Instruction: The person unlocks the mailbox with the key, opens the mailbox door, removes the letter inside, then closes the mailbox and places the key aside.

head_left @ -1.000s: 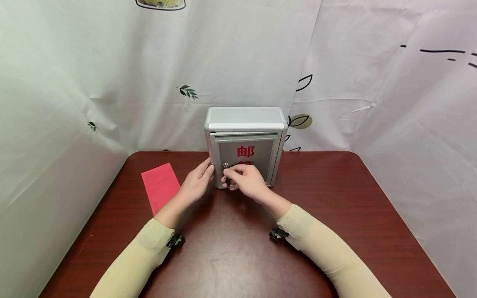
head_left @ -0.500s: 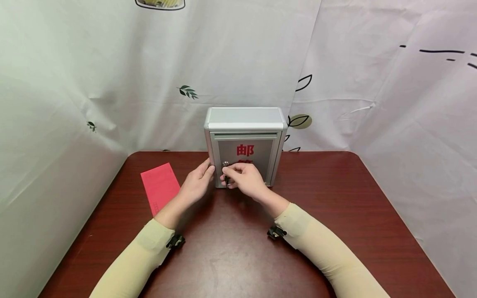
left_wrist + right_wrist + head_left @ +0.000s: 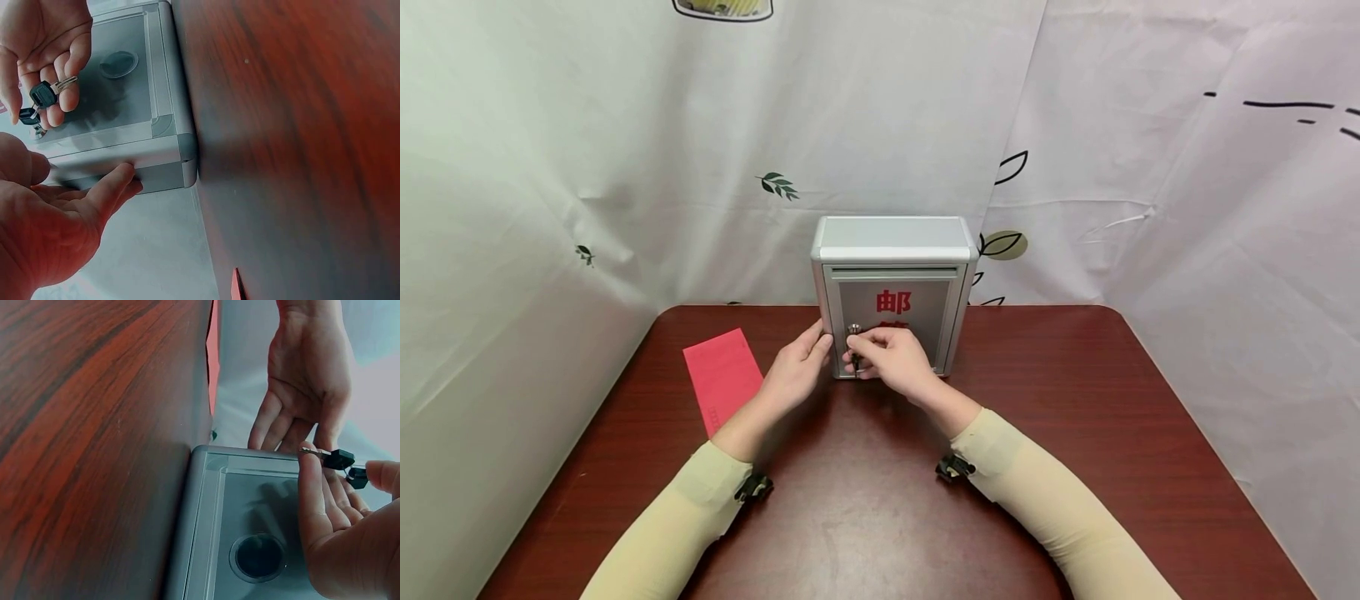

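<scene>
A silver metal mailbox (image 3: 895, 237) with red characters on its grey door stands upright at the back of the table. My left hand (image 3: 793, 371) rests along the box's left side, its fingers fairly straight. At the door's left edge is a round lock (image 3: 853, 330). Just in front of it my right hand (image 3: 897, 362) pinches a black-headed key (image 3: 357, 478) between thumb and forefinger. A second black-headed key (image 3: 339, 459), linked to the first, dangles over the curled fingers, its blade bare. The pinched key's head sits close to the lock (image 3: 37, 132) in the left wrist view.
A red envelope (image 3: 722, 375) lies on the dark red wooden table (image 3: 865, 517), partly hidden by the left forearm. White printed cloth (image 3: 895, 100) hangs behind and at both sides. A round clear disc (image 3: 257, 556) shows low on the mailbox door.
The mailbox door stood slightly out from its frame a second ago; now it lies flush. My right hand has shifted a little inward with the key, while the left hand stays in place.
</scene>
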Motion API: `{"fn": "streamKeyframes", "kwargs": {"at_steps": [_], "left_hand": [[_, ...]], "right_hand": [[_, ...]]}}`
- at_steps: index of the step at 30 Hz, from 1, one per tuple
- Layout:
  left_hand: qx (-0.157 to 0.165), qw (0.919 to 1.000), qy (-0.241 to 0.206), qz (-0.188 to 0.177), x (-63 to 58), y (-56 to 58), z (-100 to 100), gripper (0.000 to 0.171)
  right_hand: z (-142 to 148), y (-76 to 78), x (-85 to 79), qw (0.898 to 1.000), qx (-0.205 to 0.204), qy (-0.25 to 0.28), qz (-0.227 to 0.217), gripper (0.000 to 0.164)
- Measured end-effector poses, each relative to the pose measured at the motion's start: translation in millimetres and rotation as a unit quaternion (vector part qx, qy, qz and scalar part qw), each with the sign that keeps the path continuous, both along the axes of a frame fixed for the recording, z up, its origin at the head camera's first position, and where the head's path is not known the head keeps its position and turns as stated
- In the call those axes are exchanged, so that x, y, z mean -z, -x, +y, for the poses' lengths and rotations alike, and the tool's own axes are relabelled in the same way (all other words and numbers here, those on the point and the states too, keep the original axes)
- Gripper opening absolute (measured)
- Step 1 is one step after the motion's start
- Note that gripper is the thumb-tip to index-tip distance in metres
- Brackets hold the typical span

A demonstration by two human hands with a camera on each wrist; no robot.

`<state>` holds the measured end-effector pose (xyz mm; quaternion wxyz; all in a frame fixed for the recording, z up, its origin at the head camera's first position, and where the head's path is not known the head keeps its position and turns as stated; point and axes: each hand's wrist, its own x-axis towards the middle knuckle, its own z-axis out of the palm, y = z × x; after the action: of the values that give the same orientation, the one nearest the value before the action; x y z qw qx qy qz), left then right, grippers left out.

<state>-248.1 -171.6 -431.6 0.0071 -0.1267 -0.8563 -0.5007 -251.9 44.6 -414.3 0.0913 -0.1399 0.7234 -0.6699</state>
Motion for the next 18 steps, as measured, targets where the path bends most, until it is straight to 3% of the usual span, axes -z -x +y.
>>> {"fn": "streamKeyframes", "kwargs": {"at_steps": [18], "left_hand": [[-0.001, 0.9999, -0.007, -0.012, 1.2, -1.1, 0.9, 0.061]], "right_hand": [[-3.6, -0.3, 2.6, 0.999, 0.006, 0.032, -0.018, 0.031]]}}
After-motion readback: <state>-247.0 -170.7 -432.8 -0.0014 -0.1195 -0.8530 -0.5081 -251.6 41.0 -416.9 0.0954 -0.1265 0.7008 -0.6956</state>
